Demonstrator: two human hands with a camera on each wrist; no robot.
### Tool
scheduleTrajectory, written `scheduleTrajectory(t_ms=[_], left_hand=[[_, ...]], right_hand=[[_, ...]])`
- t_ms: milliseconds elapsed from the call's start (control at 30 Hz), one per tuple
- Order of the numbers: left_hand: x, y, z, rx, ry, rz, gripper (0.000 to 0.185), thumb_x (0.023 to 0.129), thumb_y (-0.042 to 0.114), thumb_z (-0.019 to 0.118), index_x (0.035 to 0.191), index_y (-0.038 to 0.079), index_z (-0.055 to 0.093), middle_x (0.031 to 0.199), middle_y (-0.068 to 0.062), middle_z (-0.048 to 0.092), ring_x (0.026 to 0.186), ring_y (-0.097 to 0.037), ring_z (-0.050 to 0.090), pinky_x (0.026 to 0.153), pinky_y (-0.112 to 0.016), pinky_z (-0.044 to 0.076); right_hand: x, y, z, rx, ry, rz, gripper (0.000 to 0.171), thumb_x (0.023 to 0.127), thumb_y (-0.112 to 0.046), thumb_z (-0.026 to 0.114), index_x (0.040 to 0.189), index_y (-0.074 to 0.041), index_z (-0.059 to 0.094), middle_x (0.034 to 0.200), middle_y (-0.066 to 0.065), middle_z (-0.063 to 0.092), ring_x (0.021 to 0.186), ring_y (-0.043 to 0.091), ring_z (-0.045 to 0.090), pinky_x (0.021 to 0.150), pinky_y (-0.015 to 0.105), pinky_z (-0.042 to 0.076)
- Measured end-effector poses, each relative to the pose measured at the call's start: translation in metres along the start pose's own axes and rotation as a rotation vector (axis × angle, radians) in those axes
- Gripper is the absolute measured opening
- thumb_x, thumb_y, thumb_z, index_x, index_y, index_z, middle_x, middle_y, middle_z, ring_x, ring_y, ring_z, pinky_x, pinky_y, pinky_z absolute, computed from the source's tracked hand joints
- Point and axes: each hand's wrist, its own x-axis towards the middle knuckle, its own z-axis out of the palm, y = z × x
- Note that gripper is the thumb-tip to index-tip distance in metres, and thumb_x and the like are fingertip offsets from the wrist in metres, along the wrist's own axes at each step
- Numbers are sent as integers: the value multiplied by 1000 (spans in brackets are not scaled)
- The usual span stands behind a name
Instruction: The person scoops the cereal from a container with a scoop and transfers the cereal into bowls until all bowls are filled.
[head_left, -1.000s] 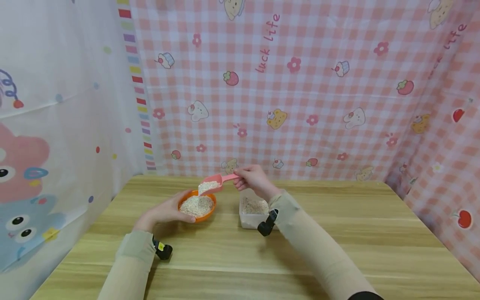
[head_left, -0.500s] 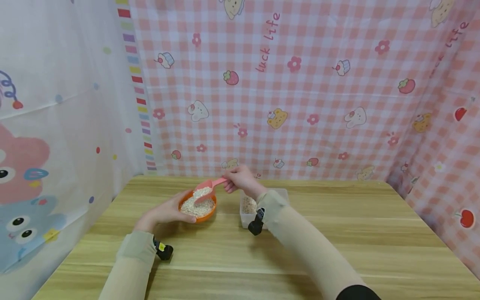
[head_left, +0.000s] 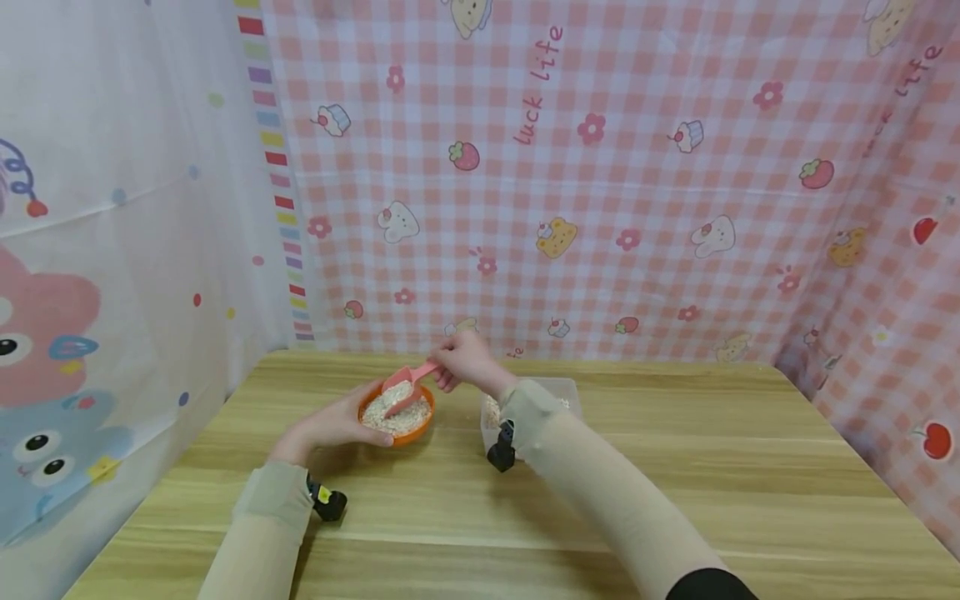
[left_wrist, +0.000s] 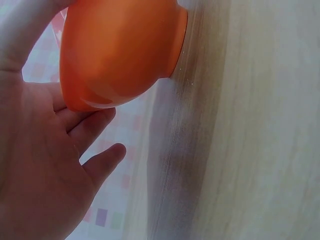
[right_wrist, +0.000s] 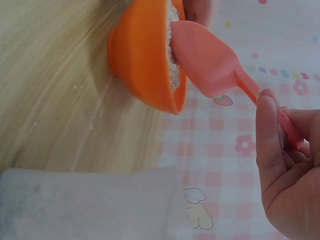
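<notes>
An orange bowl filled with pale, oat-like grain stands on the table. My left hand holds its left side, thumb at the near rim and fingers round the far side; the left wrist view shows the bowl's smooth outer wall. Between thumb and fingers, my right hand grips the handle of a pink scoop. The scoop tilts down into the bowl, its lip at the grain, with some grain still on it. In the right wrist view the scoop's underside overlaps the bowl's rim.
A translucent plastic box holding more grain stands right of the bowl, partly hidden beneath my right wrist. A few loose crumbs lie on the wooden table. Patterned cloth hangs behind and at both sides.
My right hand has moved left and slightly down, bringing the scoop from above the bowl's far rim into the bowl at a steeper tilt. The left hand and bowl have stayed put.
</notes>
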Motion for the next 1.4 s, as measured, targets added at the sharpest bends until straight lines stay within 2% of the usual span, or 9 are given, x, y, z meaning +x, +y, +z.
scheduleTrajectory(t_ms=[200, 533, 900, 1233, 1400], left_hand=[[-1, -1, 1, 8, 1, 4, 104, 73, 32, 84, 152, 3, 23, 150, -27, 27, 134, -42, 31, 107, -59, 26], [0, -1, 3, 19, 4, -5, 103, 73, 34, 84, 152, 4, 24, 152, -25, 27, 135, -42, 30, 108, -59, 26], [0, -3, 4, 50, 4, -10, 106, 74, 35, 83, 152, 1, 21, 152, -26, 25, 137, -44, 27, 107, -62, 25], [2, -7, 3, 14, 10, -15, 106, 73, 34, 84, 152, 0, 21, 153, -26, 24, 137, -44, 26, 107, -62, 24], [2, -5, 2, 18, 12, -9, 107, 72, 34, 84, 152, -1, 21, 152, -28, 24, 137, -45, 26, 108, -62, 24]], right_hand=[[-3, -10, -1, -57, -7, -56, 22, 96, -8, 57, 87, 6, 71, 63, 13, 65, 49, 17, 61, 54, 33, 57], [-8, -21, -16, -134, -4, -98, 24, 97, -11, 58, 90, 8, 71, 63, 13, 64, 50, 17, 62, 53, 33, 57], [-16, -21, -36, -129, 2, -92, 23, 96, -14, 61, 88, 5, 72, 65, 14, 65, 50, 17, 62, 54, 34, 57], [-18, -16, -50, -111, 31, -95, 23, 97, -11, 57, 99, 8, 71, 65, 14, 65, 50, 17, 62, 54, 34, 57], [-21, -14, -59, -55, 38, -62, 23, 98, -10, 56, 93, 8, 70, 66, 14, 66, 51, 16, 62, 54, 32, 57]])
